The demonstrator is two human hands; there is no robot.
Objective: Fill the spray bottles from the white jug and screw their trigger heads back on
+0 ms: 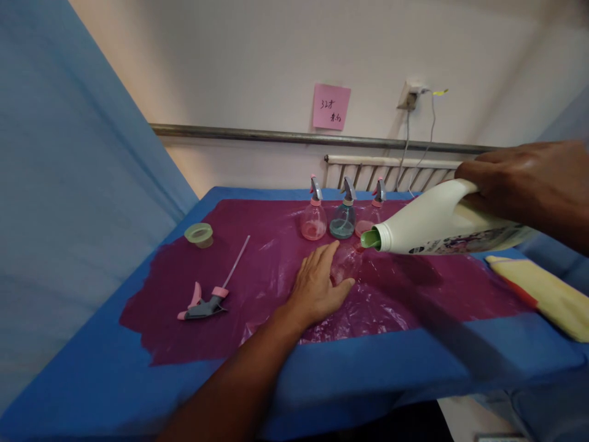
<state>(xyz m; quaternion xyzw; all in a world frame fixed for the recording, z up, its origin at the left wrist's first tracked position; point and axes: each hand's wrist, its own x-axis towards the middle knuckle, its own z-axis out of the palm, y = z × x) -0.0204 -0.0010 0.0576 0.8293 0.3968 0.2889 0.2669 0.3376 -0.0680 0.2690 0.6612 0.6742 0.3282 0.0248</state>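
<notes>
My left hand [319,283] is wrapped around the left side of a clear pinkish spray bottle [346,264] without its top, tilted on the plastic sheet. With my right hand [497,178] I grip the handle of a large cream detergent jug [427,221], tipped sideways. The jug's green spout [369,239] meets the bottle's mouth; whether liquid flows is hard to see. To the left lies a grey and pink spray head [207,306] with its thin tube. A pale green cap [199,234] rests farther back on the left.
Behind the bottle stand a pink spray bottle [314,220], a teal spray bottle [343,220] and another pink spray bottle [372,215]. A purple plastic sheet [262,276] covers the blue table [92,362]. Folded yellow cloth [547,294] lies at right. Wall, pipe and radiator are behind.
</notes>
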